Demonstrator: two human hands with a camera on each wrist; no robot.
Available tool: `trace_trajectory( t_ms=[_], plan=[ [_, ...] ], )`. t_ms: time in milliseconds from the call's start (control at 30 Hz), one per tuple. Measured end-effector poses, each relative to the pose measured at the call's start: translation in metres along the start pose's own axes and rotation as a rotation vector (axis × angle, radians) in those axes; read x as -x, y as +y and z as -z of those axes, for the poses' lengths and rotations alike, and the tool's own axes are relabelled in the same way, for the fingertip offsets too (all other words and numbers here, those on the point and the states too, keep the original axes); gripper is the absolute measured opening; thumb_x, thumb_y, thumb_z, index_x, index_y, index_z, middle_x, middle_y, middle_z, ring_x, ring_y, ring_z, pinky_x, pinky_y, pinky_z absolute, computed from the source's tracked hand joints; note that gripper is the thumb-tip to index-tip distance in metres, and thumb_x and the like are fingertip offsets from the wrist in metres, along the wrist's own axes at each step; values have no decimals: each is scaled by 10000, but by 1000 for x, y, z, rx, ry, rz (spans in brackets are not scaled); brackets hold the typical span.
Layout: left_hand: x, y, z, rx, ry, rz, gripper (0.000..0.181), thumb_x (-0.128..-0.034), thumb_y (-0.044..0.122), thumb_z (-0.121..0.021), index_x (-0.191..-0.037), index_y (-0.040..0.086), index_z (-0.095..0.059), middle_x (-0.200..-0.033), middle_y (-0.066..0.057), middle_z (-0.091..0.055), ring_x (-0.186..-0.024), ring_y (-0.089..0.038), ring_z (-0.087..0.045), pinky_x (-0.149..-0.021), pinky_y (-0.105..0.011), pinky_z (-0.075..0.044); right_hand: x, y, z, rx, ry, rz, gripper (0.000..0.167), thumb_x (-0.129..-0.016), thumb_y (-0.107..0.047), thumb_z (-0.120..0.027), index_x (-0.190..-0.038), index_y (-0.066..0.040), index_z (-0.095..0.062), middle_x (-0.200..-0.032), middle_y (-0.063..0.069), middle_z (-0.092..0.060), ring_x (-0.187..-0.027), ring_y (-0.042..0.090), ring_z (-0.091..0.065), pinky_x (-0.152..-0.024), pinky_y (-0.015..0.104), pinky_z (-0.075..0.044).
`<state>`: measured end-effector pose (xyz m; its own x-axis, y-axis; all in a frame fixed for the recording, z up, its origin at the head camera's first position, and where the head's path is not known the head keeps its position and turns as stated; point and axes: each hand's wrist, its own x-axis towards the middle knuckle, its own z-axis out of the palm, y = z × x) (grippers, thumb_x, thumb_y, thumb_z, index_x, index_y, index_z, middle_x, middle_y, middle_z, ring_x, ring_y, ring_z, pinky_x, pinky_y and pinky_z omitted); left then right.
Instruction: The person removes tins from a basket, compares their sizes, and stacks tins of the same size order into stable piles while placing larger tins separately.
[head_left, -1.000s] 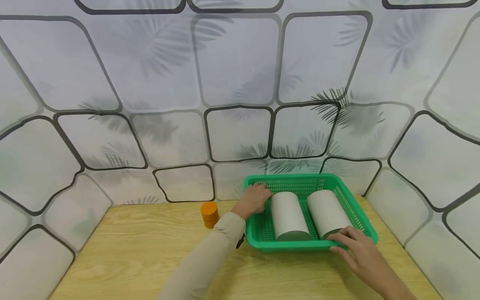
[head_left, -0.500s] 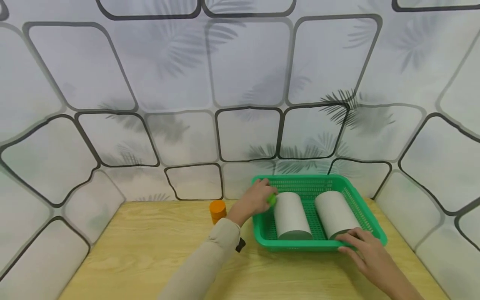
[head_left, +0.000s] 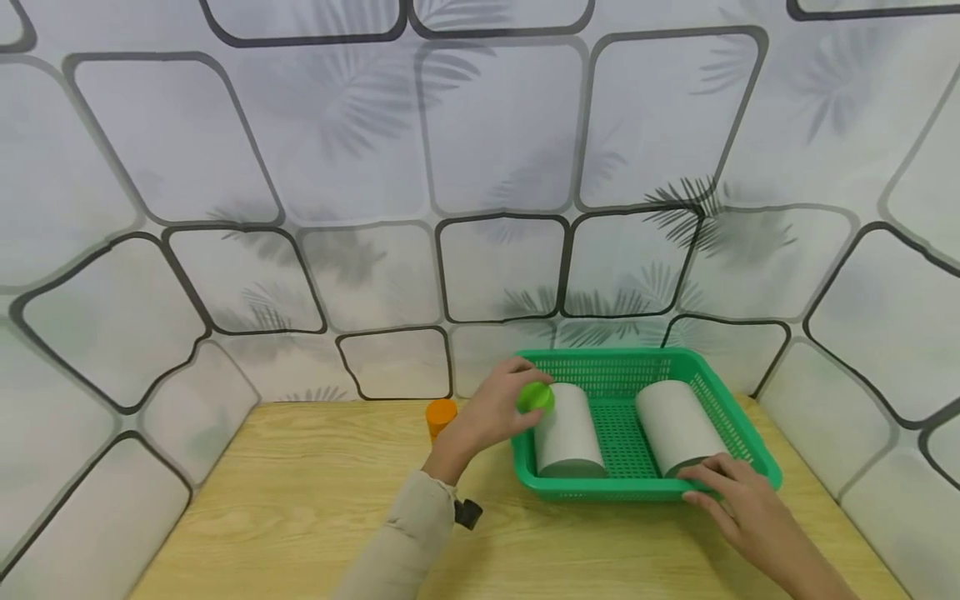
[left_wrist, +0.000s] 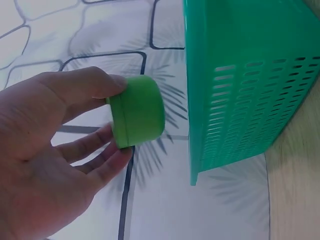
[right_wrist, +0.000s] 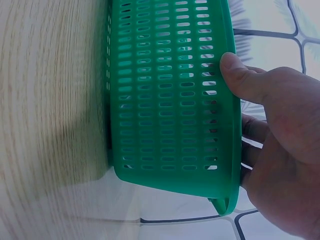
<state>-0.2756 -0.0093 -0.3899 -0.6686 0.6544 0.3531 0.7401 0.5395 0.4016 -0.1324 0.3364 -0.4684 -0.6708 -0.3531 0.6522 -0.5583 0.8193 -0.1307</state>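
Note:
In the head view my left hand (head_left: 491,412) pinches a small light-green round cylinder (head_left: 536,398) above the left side of the green plastic basket (head_left: 592,490). The left wrist view shows this cylinder (left_wrist: 140,111) between thumb and fingertips, with a seam near one end, apart from the basket wall (left_wrist: 235,110). My right hand (head_left: 738,508) grips the basket's near rim towards its right end. In the right wrist view the thumb of that hand (right_wrist: 285,130) lies on the rim's outer side. Two large white cylinders (head_left: 567,433) lie on their sides inside, apart from each other.
An orange round piece (head_left: 441,412), partly hidden behind my left hand, stands on the wooden table (head_left: 315,492) left of the basket. A patterned backdrop (head_left: 390,275) rises behind and at both sides. The basket stands near the right backdrop.
My left hand has risen from the basket's left side with the light-green cylinder. The left white cylinder has shifted leftwards in the basket. My right hand keeps its grip on the rim.

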Motion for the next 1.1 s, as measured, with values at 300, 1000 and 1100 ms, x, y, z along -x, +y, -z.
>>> trace_trajectory(
  t_ms=[300, 1000, 1100],
  plan=[
    [25, -11, -2, 212, 134, -41, 411, -915, 99, -781, -1313, 89, -680, -1293, -58, -563, -1140, -196, -564, -901, -346, -540, 2, 1, -2, 8, -10, -20, 413, -682, -74, -897, -1059, -178, -765, -971, -111, -597, -817, 39, -497, -620, 281, -425],
    [87, -45, 19, 453, 451, 65, 491, -870, 0, -793, -1334, 112, -677, -1349, -75, -568, -1117, -241, -605, -848, -395, -591, 1, 1, -2, -16, 12, 6, 364, -712, -126, -885, -1054, -162, -764, -966, -107, -592, -810, 26, -471, -641, 227, -385],
    [92, -51, 27, 477, 479, 89, 492, -869, -16, -790, -1336, 86, -673, -1354, -90, -567, -1152, -265, -594, -856, -397, -586, 1, 1, -1, -23, 22, 11, 306, -764, -191, -860, -1052, -156, -765, -957, -103, -592, -796, 14, -459, -633, 224, -377]
  ],
)
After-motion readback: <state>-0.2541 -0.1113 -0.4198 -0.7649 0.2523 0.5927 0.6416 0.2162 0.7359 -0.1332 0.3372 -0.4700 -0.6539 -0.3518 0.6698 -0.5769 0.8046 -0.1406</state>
